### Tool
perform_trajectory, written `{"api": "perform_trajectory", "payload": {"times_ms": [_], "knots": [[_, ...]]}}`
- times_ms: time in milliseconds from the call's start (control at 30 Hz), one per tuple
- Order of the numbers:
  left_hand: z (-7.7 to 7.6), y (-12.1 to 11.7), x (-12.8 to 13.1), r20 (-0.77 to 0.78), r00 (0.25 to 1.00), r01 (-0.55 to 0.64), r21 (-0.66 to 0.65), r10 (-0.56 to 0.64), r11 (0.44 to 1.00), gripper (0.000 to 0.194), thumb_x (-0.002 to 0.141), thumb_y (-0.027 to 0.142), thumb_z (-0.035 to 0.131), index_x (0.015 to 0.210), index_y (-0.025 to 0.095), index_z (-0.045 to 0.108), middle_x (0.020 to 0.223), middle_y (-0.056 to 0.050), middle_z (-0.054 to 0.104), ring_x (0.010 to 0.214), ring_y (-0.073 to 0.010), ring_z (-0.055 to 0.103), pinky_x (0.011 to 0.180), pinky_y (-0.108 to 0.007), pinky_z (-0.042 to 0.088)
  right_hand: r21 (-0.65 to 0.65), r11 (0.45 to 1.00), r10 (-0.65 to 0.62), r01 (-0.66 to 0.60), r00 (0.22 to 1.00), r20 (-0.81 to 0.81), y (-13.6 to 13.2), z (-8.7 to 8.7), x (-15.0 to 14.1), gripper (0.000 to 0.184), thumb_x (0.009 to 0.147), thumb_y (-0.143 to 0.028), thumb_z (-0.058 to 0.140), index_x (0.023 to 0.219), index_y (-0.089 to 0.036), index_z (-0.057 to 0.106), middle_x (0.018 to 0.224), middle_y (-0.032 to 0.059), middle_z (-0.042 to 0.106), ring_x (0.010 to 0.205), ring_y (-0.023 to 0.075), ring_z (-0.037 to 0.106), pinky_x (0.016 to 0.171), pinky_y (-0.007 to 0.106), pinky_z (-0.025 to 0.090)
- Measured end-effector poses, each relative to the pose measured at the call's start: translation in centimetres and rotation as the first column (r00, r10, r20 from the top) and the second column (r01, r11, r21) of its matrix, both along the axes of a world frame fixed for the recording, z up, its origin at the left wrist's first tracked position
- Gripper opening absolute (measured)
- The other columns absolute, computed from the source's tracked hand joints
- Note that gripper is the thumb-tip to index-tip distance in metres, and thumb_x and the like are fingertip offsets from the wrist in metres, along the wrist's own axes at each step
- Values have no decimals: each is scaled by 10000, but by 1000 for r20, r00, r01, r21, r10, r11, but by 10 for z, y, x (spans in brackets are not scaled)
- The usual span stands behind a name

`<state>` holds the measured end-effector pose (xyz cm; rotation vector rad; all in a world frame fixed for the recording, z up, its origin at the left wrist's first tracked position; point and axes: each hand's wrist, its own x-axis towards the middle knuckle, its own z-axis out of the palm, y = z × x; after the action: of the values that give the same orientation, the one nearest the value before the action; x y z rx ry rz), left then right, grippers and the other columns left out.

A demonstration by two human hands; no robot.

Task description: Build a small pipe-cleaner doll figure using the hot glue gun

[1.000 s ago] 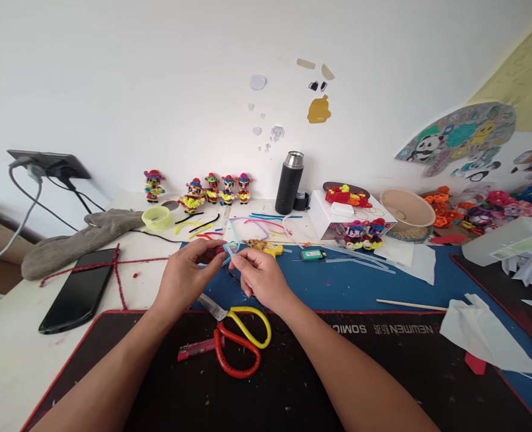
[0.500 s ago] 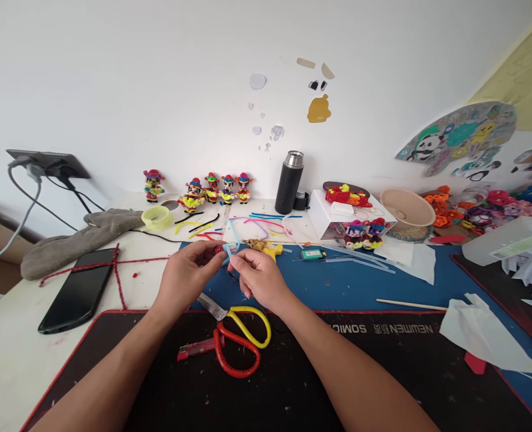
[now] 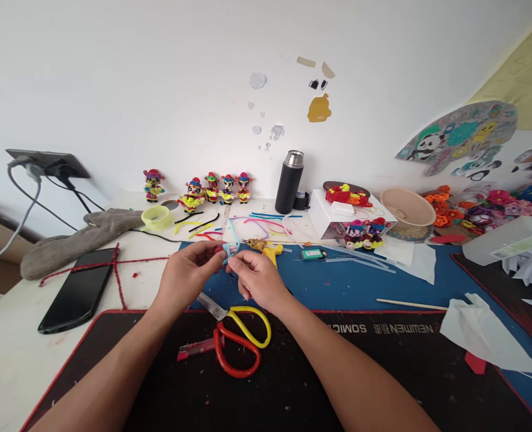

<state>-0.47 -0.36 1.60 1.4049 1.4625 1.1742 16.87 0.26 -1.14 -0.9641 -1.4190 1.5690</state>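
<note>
Over the blue mat, my left hand (image 3: 185, 276) is closed on a small pipe-cleaner piece (image 3: 219, 248) that shows red beside its fingertips. A light blue pipe cleaner (image 3: 233, 246) wraps around this piece, one end standing up. My right hand (image 3: 262, 279) pinches the light blue strand close to the left fingertips; its exact grip is partly hidden. Just behind the right hand lies a yellow hot glue gun (image 3: 272, 251). Below both hands rest scissors (image 3: 236, 336) with one yellow and one red handle, overlapping a pink utility knife (image 3: 198, 348).
Several pipe-cleaner figures (image 3: 194, 195) stand along the wall near a black thermos (image 3: 289, 185). Loose pipe cleaners (image 3: 257, 223) lie behind my hands. To the left is a phone (image 3: 74, 294); to the right, a wooden stick (image 3: 409, 305), tissue (image 3: 481, 333) and a white box (image 3: 322, 223).
My right hand has shifted slightly left, and its fingertips sit closer against the light blue pipe cleaner. The left hand stays almost still.
</note>
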Motion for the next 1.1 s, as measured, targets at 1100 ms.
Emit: {"api": "perform_trajectory", "payload": {"times_ms": [1100], "knots": [[-2,0,5,252,966,83,-78,-61,993,329,748,448,880,910,168,825,633,4,679,572,-135,542,542,-242,455,-66,998,-18,15,999,-51,4,-9,-2,389,898,-578,695,867,-201,604,626,-75,587,343,67,466,349,225,298]]}}
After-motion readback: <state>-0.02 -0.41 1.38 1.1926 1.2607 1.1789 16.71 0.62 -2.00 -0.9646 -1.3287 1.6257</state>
